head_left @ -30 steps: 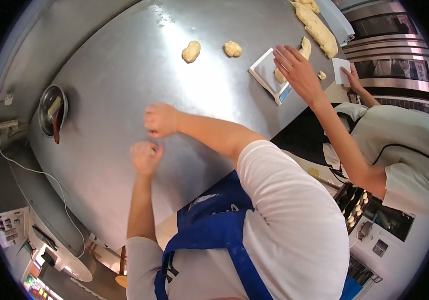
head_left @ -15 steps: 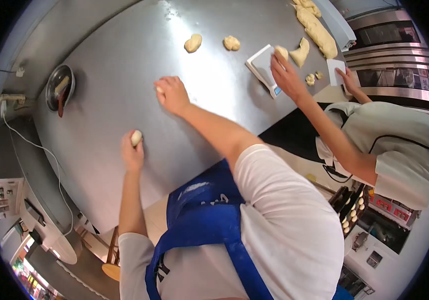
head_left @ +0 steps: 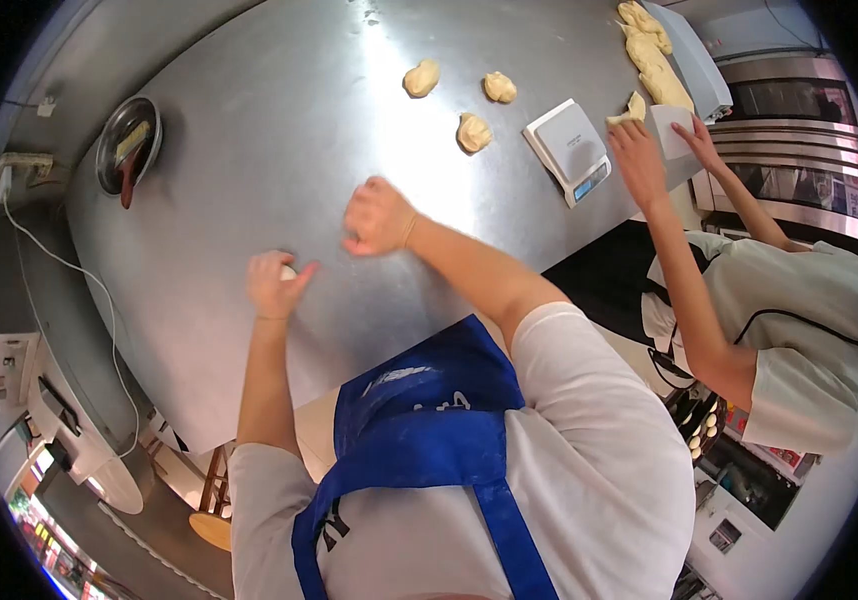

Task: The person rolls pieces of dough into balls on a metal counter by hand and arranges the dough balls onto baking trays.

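Observation:
On the metal table, my left hand point(head_left: 275, 286) is curled around a small pale dough ball point(head_left: 289, 272), most of it covered by the fingers and palm. My right hand point(head_left: 379, 218) is closed just above or on the tabletop, to the right of the left one. Its bent fingers hide whatever is beneath them. Beyond it lie three loose dough pieces: one point(head_left: 473, 132) nearest, another point(head_left: 422, 78) farther left, and a third point(head_left: 499, 87) to the right.
A white digital scale point(head_left: 567, 150) stands on the right. Beside it, a co-worker's hand point(head_left: 639, 165) touches a dough scrap point(head_left: 633, 108); their other hand holds a white scraper point(head_left: 671, 132). Long dough point(head_left: 657, 75) lies behind. A metal bowl point(head_left: 154, 150) sits far left.
My right hand has moved nearer the table's front edge, and the dough it showed is now hidden. The co-worker's hand left the scale; a third dough piece lies left of it.

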`<state>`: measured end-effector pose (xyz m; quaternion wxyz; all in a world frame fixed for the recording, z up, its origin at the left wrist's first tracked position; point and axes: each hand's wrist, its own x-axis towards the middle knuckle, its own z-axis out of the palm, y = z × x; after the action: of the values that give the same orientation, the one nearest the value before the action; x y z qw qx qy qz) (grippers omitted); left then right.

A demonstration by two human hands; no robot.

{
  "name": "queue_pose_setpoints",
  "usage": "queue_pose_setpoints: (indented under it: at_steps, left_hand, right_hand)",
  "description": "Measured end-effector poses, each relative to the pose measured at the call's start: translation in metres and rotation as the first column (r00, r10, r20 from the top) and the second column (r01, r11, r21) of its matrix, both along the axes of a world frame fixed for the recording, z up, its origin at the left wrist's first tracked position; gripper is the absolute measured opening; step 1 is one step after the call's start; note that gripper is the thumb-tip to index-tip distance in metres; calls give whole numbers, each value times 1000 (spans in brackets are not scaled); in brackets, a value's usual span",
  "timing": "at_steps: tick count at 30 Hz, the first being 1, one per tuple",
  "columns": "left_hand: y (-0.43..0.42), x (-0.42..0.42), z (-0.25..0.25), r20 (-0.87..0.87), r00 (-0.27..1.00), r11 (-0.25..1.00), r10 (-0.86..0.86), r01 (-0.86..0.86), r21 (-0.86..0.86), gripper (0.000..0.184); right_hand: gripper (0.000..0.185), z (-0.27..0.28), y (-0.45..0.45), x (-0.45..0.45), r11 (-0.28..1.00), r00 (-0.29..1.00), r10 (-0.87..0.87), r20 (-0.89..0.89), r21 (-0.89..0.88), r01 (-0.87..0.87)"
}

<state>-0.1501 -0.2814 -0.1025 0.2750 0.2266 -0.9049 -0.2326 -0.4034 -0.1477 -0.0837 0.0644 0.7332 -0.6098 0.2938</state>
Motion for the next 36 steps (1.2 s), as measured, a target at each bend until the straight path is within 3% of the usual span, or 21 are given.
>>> queue_pose_setpoints:
  at_steps: [2,4,6,8,9,10,11,12,14,15,18,20,21,23,24,26,30,32,33,35,36]
  left_hand:
    - [-20,8,8,-50,995,993,82,-86,-86,36]
    - [-14,29,12,-4,987,984,158,-157,-86,38]
    - [7,53,8,43,976,975,214,-210,-77,40]
    - [35,62,-12,-148,938,946,313,-294,139,31]
    - [39,50,-3,-142,942,948,303,-283,146,31]
    - [39,30,15,88,990,994,106,-108,20,29]
    - [36,12,23,330,941,993,-72,98,-61,28]
    - [20,0,13,330,941,993,-80,106,-60,28]
    - [-23,-2,-7,88,993,996,73,-77,47,26]
    - [-33,1,-6,81,995,997,62,-65,45,26]
    - [-38,16,7,-9,999,997,51,-51,-50,24]
    - [-16,30,9,-163,951,961,263,-273,-44,17]
    - [-9,25,8,-170,953,965,251,-261,-38,17]
    - [8,27,5,-93,988,987,-120,109,-118,25]
    - [3,20,6,-89,989,988,-118,108,-110,25]
    - [-32,-10,8,235,970,994,64,-41,-102,29]
    - [-90,-15,-5,44,996,994,78,-74,-85,31]
    - [-84,-5,1,22,991,987,131,-129,-94,36]
    - [-68,2,4,83,973,966,218,-202,-163,38]
    - [-38,12,4,117,947,932,298,-263,-247,40]
    - [-21,15,-2,86,926,925,368,-354,-140,41]
  right_hand:
    - [25,4,12,-20,999,999,-36,1,32,36]
    - [25,3,30,-27,996,977,-29,210,92,10]
    - [25,3,50,-5,996,955,-88,283,-2,92]
    - [19,1,52,22,995,953,-77,294,-36,92]
    - [19,-4,38,33,998,979,-55,195,51,46]
    - [21,-10,20,44,990,995,-17,98,140,4]
    - [23,-10,-3,43,997,997,47,64,52,-50]
    - [26,-7,-27,30,993,994,110,21,-37,-109]
    - [23,-7,-54,-8,975,978,192,-76,128,-182]
    - [23,-6,-54,-26,977,980,181,-84,128,-170]
    - [22,-1,-34,-55,995,998,62,33,75,-64]
    - [23,-8,-10,-40,987,970,-108,218,-93,131]
    - [20,-2,0,-26,981,963,-108,247,-129,143]
    - [19,-35,-7,8,993,970,77,232,67,-95]
    - [19,-38,-25,13,993,968,77,238,75,-97]
    - [23,-28,-60,5,985,984,175,26,-10,-175]
    - [33,-6,-76,-55,993,993,112,-27,47,-111]
    - [40,-1,-61,-64,970,993,-4,114,242,-24]
    - [40,2,-51,-57,973,994,-6,112,230,-20]
    - [39,7,-31,-29,969,945,-243,218,104,225]
    - [39,4,-28,-21,968,946,-249,209,89,235]
